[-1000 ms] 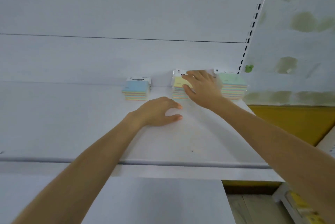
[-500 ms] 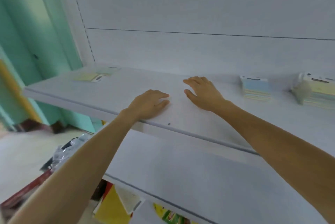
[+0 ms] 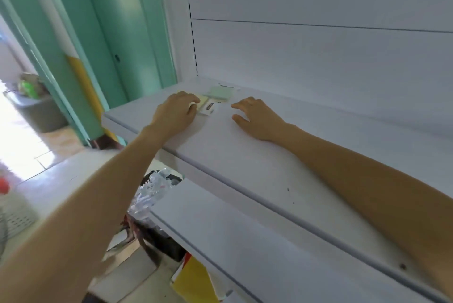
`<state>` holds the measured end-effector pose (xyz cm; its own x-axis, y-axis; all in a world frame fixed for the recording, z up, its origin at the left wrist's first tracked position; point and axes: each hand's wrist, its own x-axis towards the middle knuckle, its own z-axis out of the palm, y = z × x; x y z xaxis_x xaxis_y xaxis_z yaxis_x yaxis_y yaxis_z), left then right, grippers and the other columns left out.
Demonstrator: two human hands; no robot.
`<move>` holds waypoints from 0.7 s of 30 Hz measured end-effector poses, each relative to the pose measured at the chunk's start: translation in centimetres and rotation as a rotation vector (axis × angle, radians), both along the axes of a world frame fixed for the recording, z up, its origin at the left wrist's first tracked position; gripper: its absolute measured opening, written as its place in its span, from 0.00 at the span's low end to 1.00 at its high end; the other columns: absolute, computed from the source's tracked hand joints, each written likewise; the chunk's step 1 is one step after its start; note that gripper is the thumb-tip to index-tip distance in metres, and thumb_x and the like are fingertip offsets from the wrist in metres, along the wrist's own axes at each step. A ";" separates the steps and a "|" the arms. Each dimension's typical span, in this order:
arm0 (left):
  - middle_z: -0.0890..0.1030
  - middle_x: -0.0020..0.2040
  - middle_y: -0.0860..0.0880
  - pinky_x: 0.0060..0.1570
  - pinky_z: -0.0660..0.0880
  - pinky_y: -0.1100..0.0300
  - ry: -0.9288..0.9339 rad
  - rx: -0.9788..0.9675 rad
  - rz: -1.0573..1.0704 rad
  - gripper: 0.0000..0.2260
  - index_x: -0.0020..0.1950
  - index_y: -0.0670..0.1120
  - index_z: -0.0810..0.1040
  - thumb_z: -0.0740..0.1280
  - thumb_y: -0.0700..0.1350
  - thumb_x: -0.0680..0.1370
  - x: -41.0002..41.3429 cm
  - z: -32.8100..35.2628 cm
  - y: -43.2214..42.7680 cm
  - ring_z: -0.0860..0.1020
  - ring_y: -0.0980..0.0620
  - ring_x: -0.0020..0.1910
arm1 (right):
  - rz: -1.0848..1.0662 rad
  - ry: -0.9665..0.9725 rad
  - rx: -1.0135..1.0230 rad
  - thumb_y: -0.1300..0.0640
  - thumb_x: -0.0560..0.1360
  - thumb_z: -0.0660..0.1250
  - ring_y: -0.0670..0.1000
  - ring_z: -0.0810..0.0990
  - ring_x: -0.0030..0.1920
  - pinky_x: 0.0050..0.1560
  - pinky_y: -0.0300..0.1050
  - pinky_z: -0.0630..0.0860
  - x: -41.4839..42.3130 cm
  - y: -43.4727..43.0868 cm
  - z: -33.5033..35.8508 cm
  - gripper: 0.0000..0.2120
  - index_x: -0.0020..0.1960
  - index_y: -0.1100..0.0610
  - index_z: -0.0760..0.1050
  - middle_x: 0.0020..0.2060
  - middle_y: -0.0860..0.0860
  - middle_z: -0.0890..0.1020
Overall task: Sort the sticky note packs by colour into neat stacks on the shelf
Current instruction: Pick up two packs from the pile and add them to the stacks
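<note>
My left hand (image 3: pixel 175 112) is on the yellow sticky note pack (image 3: pixel 204 101) near the left end of the white shelf (image 3: pixel 245 155). The fingers curl over the top of the pack and the thumb sits against its near edge. It looks like a grip, though the picture is soft there and I cannot be fully sure. The pack lies flat, with its white printed header card (image 3: pixel 209 108) pointing towards my right hand.

Just behind the yellow pack, touching it or nearly so, a green sticky note pack (image 3: pixel 219 93) lies flat, close to the back panel (image 3: pixel 318 62).

My right hand (image 3: pixel 257 117) rests palm down on the bare shelf a little to the right of both packs. Its fingers are loosely spread and hold nothing, and the fingertips stop short of the header card.

A slotted upright (image 3: pixel 192 33) runs up the left edge of the back panel. Beside it stands a teal door frame (image 3: pixel 110 33).

Below is a second white shelf (image 3: pixel 220 229) — crumpled clear plastic wrapping (image 3: pixel 152 190) sits past its left end, and something yellow (image 3: pixel 196 280) shows underneath. A grey bin (image 3: pixel 36 111) stands on the floor by the bright doorway.
</note>
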<state>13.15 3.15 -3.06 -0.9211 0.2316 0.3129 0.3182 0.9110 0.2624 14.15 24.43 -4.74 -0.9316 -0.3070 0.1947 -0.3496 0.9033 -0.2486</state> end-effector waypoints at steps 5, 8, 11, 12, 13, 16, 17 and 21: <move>0.71 0.69 0.42 0.70 0.63 0.50 -0.095 -0.047 -0.016 0.17 0.67 0.43 0.71 0.60 0.42 0.78 -6.4 0.6 -3.8 0.68 0.43 0.69 | 0.063 -0.001 -0.014 0.50 0.79 0.55 0.57 0.64 0.69 0.69 0.50 0.63 -6.0 -4.4 0.2 0.20 0.70 0.53 0.65 0.68 0.56 0.68; 0.64 0.75 0.46 0.72 0.53 0.58 -0.295 -0.055 -0.149 0.24 0.72 0.45 0.64 0.63 0.47 0.77 -8.4 0.9 -4.1 0.61 0.49 0.74 | -0.032 0.039 0.000 0.49 0.79 0.54 0.59 0.63 0.69 0.69 0.52 0.63 -8.5 -4.9 0.5 0.21 0.70 0.54 0.64 0.69 0.56 0.67; 0.65 0.73 0.50 0.68 0.57 0.61 -0.440 -0.095 -0.193 0.26 0.73 0.50 0.62 0.64 0.51 0.76 -10.5 1.7 -4.1 0.63 0.52 0.72 | -0.141 -0.080 -0.016 0.48 0.80 0.50 0.61 0.63 0.67 0.65 0.54 0.64 -10.3 -4.1 0.9 0.17 0.62 0.51 0.71 0.66 0.56 0.68; 0.67 0.71 0.51 0.65 0.59 0.62 -0.464 -0.109 -0.201 0.27 0.72 0.51 0.63 0.66 0.53 0.75 -11.3 2.0 -4.3 0.65 0.52 0.71 | -0.162 -0.133 -0.046 0.48 0.80 0.50 0.61 0.67 0.62 0.59 0.52 0.67 -10.8 -3.8 0.9 0.16 0.51 0.50 0.75 0.59 0.57 0.72; 0.70 0.69 0.51 0.63 0.61 0.62 -0.487 -0.134 -0.207 0.28 0.71 0.51 0.64 0.67 0.54 0.74 -12.1 2.5 -4.5 0.67 0.52 0.68 | -0.185 -0.155 -0.074 0.48 0.79 0.50 0.61 0.71 0.55 0.52 0.49 0.68 -11.2 -3.7 1.1 0.16 0.39 0.50 0.72 0.50 0.56 0.73; 0.74 0.56 0.50 0.57 0.66 0.61 -0.541 -0.238 -0.203 0.28 0.67 0.49 0.70 0.68 0.59 0.71 -13.8 3.3 -4.7 0.73 0.51 0.56 | -0.286 -0.139 -0.163 0.47 0.78 0.54 0.56 0.71 0.43 0.44 0.45 0.65 -11.9 -3.7 1.3 0.15 0.35 0.52 0.66 0.43 0.54 0.72; 0.75 0.52 0.51 0.53 0.68 0.61 -0.550 -0.253 -0.210 0.26 0.63 0.48 0.74 0.69 0.60 0.70 -14.4 3.4 -4.8 0.74 0.51 0.51 | -0.317 -0.123 -0.182 0.47 0.77 0.57 0.55 0.72 0.42 0.43 0.44 0.65 -11.8 -3.7 1.4 0.14 0.37 0.54 0.68 0.42 0.53 0.73; 0.72 0.36 0.53 0.35 0.65 0.62 -0.508 -0.205 -0.193 0.17 0.45 0.47 0.76 0.70 0.60 0.68 -16.6 3.1 -5.7 0.71 0.53 0.35 | -0.432 -0.134 -0.240 0.45 0.72 0.66 0.55 0.76 0.49 0.48 0.48 0.70 -11.5 -3.7 1.0 0.19 0.51 0.60 0.73 0.47 0.53 0.75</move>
<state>-3.43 -2.56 0.03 -0.8789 0.4198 -0.2265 0.3640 0.8972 0.2502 2.63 20.68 -3.76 -0.9852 0.1500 0.0829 0.0917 0.8702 -0.4841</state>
